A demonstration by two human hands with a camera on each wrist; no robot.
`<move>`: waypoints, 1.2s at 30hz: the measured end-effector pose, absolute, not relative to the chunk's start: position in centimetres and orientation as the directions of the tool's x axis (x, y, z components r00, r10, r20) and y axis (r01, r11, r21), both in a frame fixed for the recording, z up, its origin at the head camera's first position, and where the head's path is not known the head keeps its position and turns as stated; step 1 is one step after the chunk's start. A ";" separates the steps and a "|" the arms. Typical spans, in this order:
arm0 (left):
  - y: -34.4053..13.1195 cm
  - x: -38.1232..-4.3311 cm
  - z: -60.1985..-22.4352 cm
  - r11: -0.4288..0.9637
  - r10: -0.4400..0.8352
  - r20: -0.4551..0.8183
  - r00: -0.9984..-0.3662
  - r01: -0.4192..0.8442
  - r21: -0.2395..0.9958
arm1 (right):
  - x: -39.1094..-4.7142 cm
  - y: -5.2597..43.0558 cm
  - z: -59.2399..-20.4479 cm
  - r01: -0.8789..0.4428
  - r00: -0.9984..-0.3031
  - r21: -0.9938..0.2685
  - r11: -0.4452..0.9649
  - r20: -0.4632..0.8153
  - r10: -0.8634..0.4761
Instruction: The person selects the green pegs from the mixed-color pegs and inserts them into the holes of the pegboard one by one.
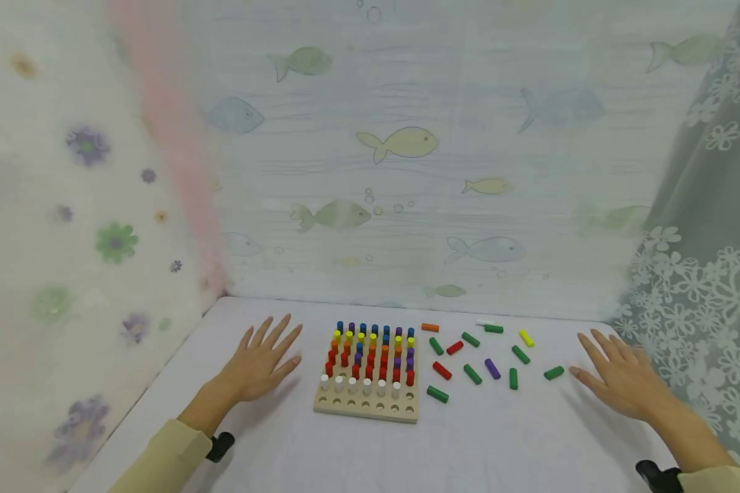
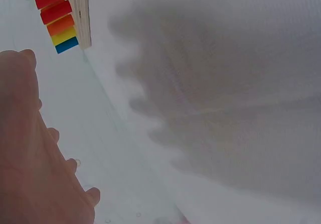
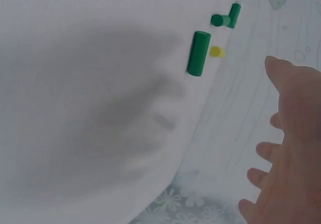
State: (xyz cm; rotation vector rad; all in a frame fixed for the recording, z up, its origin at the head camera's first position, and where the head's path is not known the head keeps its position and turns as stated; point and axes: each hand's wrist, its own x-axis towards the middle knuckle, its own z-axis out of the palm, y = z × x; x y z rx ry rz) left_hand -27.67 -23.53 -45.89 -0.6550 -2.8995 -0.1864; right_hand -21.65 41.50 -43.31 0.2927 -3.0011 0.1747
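My left hand [image 1: 255, 366] is held with fingers spread over the white table, left of a wooden pegboard [image 1: 365, 414]. My right hand [image 1: 623, 376] is spread the same way at the far right, nearest a loose green peg [image 1: 553, 373]. Neither hand holds anything. Across the board stand rows of coloured pegs: blue and purple at the back, then yellow, orange, red, and white pegs [image 1: 366, 387] toward the front. Its frontmost row shows bare holes. In the left wrist view, the board's side [image 2: 83, 13] appears at the top. The right wrist view shows a green peg [image 3: 199, 53] lying flat.
Right of the board lie several loose pegs, mostly green, with red pegs [image 1: 442, 371], a purple peg [image 1: 492, 369], a yellow peg [image 1: 527, 338], an orange peg [image 1: 430, 328] and a white peg [image 1: 485, 322]. A fish-patterned curtain [image 1: 321, 274] hangs behind the table; patterned fabric flanks both sides.
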 end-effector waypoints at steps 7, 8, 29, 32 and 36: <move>-23.0 -28.0 -45.6 0.861 0.447 0.177 -0.877 0.475 0.182 | -21.7 41.1 -43.3 -0.161 -0.981 -0.147 0.976 0.128 -0.143; -23.0 -28.1 -45.7 0.857 0.451 0.178 -0.875 0.480 0.189 | -21.8 41.0 -43.3 -0.154 -0.983 -0.159 0.975 0.124 -0.134; -21.0 -29.2 -47.1 0.785 0.471 -0.048 -0.881 0.393 0.479 | -22.0 39.3 -44.6 0.049 -0.998 -0.484 0.874 0.016 0.065; -20.7 -29.4 -47.6 0.781 0.475 -0.067 -0.877 0.386 0.491 | -22.0 39.2 -44.7 0.125 -0.992 -0.525 0.842 -0.061 0.109; -20.5 -29.3 -47.8 0.782 0.472 -0.081 -0.878 0.375 0.498 | -22.3 38.5 -44.8 0.200 -0.980 -0.573 0.794 -0.131 0.152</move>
